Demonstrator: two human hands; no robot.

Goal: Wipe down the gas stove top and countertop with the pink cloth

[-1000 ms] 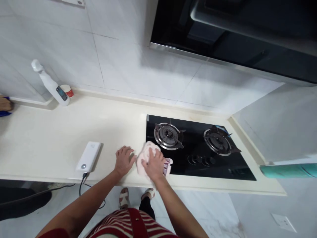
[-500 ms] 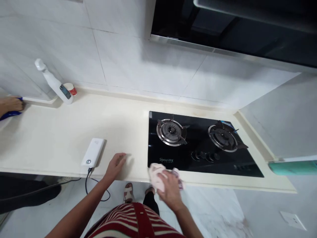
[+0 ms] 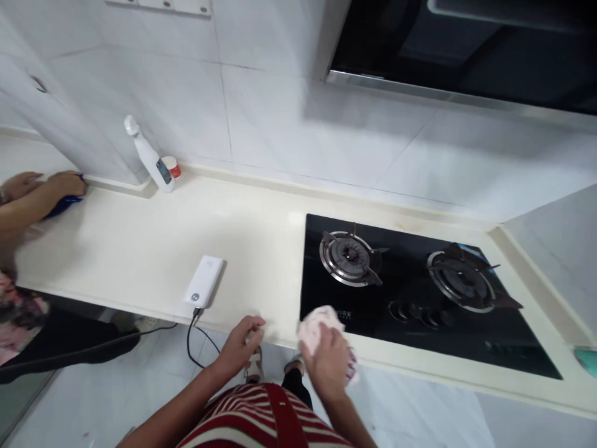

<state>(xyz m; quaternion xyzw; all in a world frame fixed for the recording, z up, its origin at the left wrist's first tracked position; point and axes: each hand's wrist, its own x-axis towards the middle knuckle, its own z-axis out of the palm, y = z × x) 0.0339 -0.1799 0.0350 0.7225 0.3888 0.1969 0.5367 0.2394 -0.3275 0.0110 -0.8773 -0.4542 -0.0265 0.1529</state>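
My right hand (image 3: 330,367) is closed on a crumpled pale pink cloth (image 3: 321,323). The cloth lies over the front left corner of the black glass gas stove (image 3: 373,317) and hangs partly past the counter's edge. My left hand (image 3: 245,341) is at the front edge of the counter, left of the stove, its loosely bent fingers and thumb apart and holding nothing. A white power bank (image 3: 206,280) with a black cable plugged into it lies flat on the counter, left of that hand.
A white spray bottle (image 3: 149,155) stands beside a red and white paper cup (image 3: 171,166) against the tiled wall. At far left, another person's hand (image 3: 68,183) presses a blue cloth (image 3: 60,206) on the counter. A black range hood (image 3: 461,56) overhangs the stove.
The view has swung left, so the other person's two hands now show. My right hand has brought the cloth slightly further onto the stove's front corner. My left hand has drawn back toward the counter edge.
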